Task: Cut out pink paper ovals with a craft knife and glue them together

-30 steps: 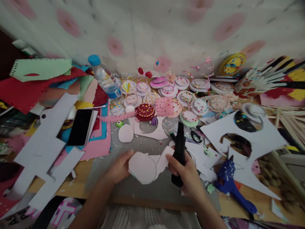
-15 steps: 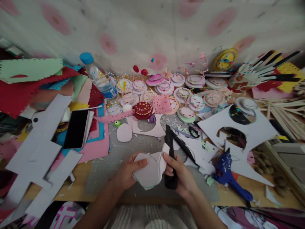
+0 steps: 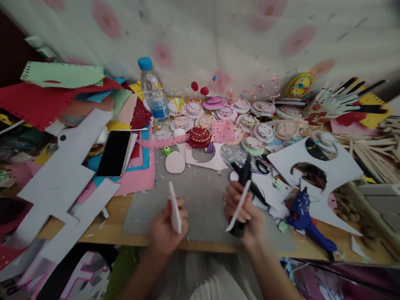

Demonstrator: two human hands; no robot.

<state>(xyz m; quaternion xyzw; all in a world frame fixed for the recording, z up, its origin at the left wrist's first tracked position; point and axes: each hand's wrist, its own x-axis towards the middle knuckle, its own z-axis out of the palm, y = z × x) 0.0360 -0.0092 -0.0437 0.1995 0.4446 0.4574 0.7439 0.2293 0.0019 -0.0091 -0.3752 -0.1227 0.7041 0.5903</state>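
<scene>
Toward seven o'clock, above the grey mat [image 3: 203, 200] on the table [image 3: 112, 225], a white piece [image 3: 175, 210] is pinched edge-on in the left grip [image 3: 168, 227]. Toward five o'clock, a thin white strip [image 3: 240, 204] and a black tool [image 3: 245, 173] are clasped together by the right grip [image 3: 250, 212]. Both white parts are judged light, fairly stiff and easily creased, best taken gently by the rim.

Room over mat [image 3: 203, 200]; hats [image 3: 200, 136], 1 bottle [image 3: 156, 98] block back.
</scene>
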